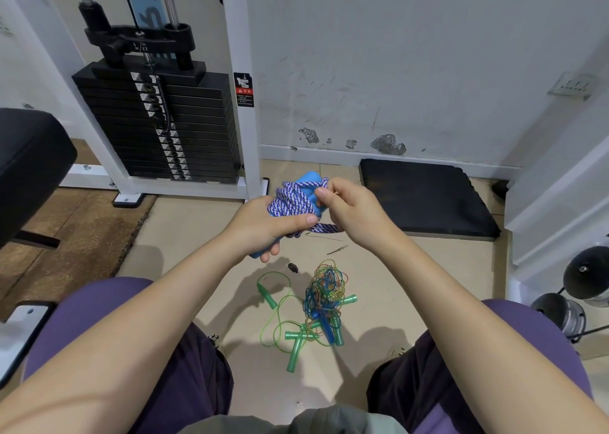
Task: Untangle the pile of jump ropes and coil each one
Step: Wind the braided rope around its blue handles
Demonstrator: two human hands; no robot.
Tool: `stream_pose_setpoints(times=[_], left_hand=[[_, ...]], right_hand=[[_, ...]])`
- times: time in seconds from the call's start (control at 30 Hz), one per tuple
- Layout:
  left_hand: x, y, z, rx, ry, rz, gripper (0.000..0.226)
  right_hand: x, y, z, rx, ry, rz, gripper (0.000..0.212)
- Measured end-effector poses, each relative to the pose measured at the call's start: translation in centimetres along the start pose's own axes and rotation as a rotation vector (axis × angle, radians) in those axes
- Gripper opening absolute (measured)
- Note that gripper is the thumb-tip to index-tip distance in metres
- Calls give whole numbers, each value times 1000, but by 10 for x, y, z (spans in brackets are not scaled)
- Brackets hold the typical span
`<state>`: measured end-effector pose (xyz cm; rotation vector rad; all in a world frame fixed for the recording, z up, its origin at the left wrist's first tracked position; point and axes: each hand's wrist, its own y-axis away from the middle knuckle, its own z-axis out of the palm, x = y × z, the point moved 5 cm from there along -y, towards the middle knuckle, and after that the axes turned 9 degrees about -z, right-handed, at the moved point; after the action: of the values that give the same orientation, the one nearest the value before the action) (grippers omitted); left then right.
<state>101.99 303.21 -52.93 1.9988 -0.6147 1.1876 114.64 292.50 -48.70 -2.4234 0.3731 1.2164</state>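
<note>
A purple-and-white braided jump rope (291,203) with blue handles is wound into a bundle in front of me. My left hand (263,226) grips the bundle and the handles, thumb over the coils. My right hand (349,209) pinches a strand of that rope at the bundle's right side. On the floor between my knees lies a tangled pile of thin ropes (324,293) in green, blue and orange, with several green handles (295,351) and a blue handle (326,330). One green handle (267,293) lies apart at the left.
A weight-stack machine (158,120) with a white frame stands at the back left. A black foam mat (425,196) lies by the wall at the right. Dumbbells (580,288) sit at the far right. A black padded seat (29,163) is at the left. A small dark object (292,267) lies on the tan floor.
</note>
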Motion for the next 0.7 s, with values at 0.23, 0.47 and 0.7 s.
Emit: stream_pose_setpoints(times=[0.23,0.47,0.7], left_hand=[[-6,-2,-1,-16,0,-51,39],[-7,0,4,-52,-29,-74,42],[-3,1,2,-29,-13,-56,40]], right_hand=[[-1,0,0,-85,10,-26,24],[4,0,-7,74,-61,12,39],[2,1,-6,52,87,-80,20]])
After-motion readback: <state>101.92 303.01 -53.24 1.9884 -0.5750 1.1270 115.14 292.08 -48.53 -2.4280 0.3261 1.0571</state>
